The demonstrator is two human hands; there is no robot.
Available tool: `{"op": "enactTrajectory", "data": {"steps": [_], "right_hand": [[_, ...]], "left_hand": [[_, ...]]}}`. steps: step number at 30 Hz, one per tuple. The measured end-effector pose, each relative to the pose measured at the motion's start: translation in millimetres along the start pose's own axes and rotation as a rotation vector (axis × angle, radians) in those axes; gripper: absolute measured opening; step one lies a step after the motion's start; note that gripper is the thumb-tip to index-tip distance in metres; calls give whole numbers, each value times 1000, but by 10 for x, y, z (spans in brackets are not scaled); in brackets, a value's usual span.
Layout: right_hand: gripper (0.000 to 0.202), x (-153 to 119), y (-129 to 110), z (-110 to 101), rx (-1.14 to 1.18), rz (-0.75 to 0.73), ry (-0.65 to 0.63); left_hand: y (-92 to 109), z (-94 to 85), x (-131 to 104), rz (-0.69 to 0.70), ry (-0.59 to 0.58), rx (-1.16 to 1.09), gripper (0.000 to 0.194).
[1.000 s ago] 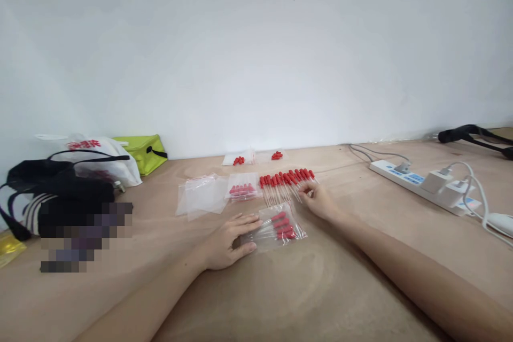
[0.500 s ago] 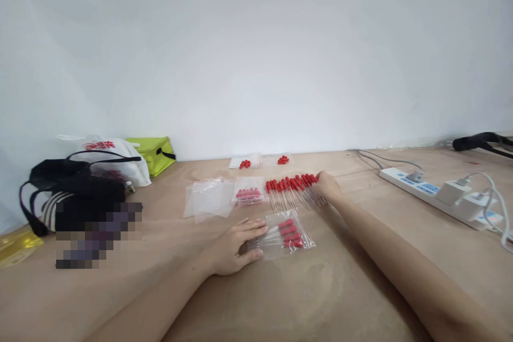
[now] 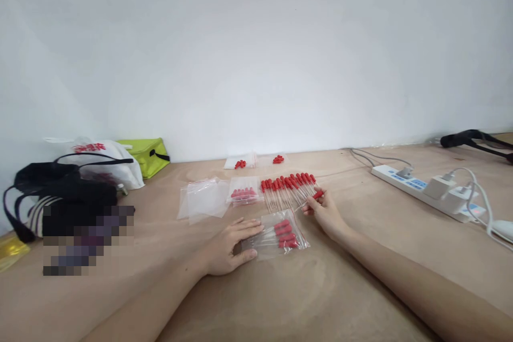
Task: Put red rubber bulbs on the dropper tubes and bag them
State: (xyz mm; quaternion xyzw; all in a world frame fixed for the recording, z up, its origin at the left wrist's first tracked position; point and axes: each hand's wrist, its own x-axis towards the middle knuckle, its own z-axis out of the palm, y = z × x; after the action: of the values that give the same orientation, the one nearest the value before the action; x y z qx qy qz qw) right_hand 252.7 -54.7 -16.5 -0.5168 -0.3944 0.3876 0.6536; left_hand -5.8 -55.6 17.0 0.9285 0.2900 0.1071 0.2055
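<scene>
My left hand (image 3: 232, 243) lies flat with its fingers stretched out, touching the left edge of a clear plastic bag (image 3: 264, 251). Inside that bag are several droppers with red rubber bulbs (image 3: 285, 228), bulbs to the right. Between the fingers and thumb of my right hand (image 3: 326, 214) is one dropper (image 3: 318, 194), held by its red bulb, its clear tube pointing down and left toward the bag. Just beyond, a row of loose droppers (image 3: 286, 184) lies side by side, bulbs away from me.
Flat clear bags (image 3: 206, 200) lie left of a filled dropper bag (image 3: 244, 189). Two more bags (image 3: 240, 163) with red bulbs are by the wall. A power strip (image 3: 417, 187) with cables sits right; a black bag (image 3: 80, 192) and green cooler bag (image 3: 148, 157) stand left.
My right hand has come back toward me from the right end of the row, drawing one dropper out. My left hand stays on the bag; the whole view has shifted slightly.
</scene>
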Motion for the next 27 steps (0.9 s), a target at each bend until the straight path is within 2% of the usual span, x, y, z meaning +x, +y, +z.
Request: {"op": "enactTrajectory", "data": {"steps": [2,5,9,18,27], "right_hand": [[27,-40,23,58,92,46,-21],[20,-96,23,102,171,130,-119],[24,-163,-4,112,102,184,-240],[34,-156,81,180,-175,147,-269],[23,-162,80,119,-394,4,-351]], "left_hand": [[6,4,-6,-5,13,-3,51],[19,5,-10,-31,16,10,53],[36,2,-8,-53,19,31,54],[19,4,-3,-15,4,19,55],[35,5,4,-37,0,41,54]]}}
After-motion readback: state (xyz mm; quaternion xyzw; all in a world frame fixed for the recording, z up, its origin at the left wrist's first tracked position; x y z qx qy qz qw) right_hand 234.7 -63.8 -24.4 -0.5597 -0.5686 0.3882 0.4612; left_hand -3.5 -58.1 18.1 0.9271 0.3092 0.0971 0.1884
